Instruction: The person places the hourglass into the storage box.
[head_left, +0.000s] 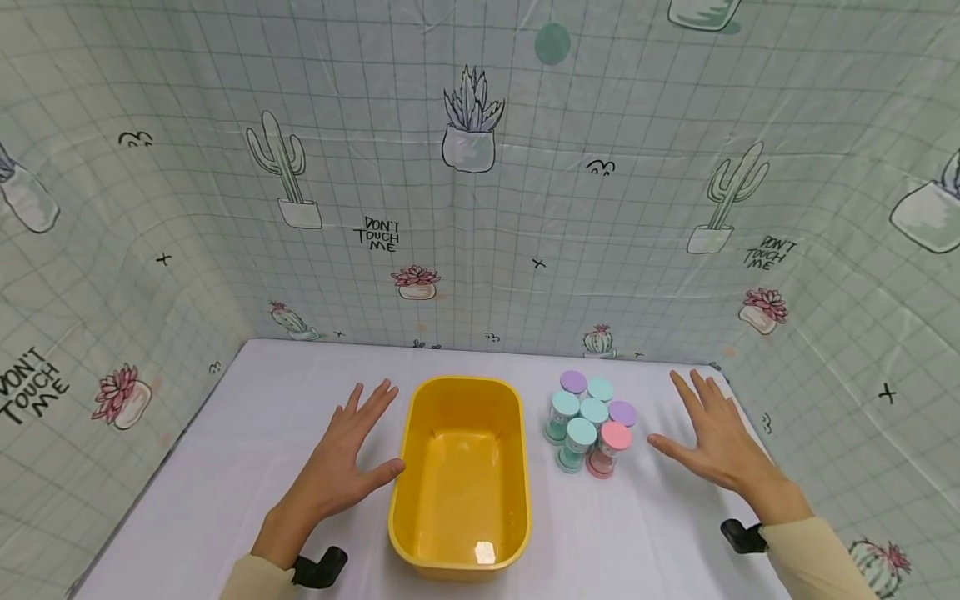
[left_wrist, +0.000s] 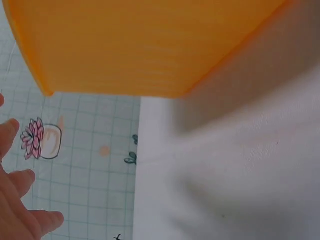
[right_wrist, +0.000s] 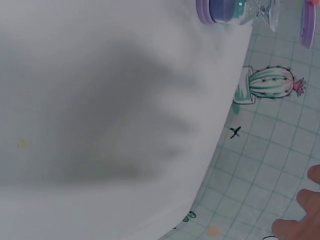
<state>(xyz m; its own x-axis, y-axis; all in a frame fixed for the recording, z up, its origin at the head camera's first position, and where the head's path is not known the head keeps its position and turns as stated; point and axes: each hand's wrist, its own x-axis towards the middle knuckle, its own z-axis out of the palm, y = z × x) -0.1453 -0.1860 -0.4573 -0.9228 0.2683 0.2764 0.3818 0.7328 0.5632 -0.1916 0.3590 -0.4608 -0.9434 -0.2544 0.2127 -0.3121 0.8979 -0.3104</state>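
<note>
A yellow plastic tub with nothing in it stands on the white table, its long side running away from me. My left hand hovers at its left side, fingers spread, the thumb overlapping the rim in the head view. Right of the tub, several small clear jars stand bunched together: teal-lidded jars, purple-lidded jars and one pink-lidded jar. My right hand is held to the right of this cluster, fingers spread and thumb pointing toward the jars. Both hands hold nothing.
A white cloth covers the table. Behind it and along both sides hangs a gridded curtain printed with cacti and lettering. Black wrist mounts sit at both cuffs.
</note>
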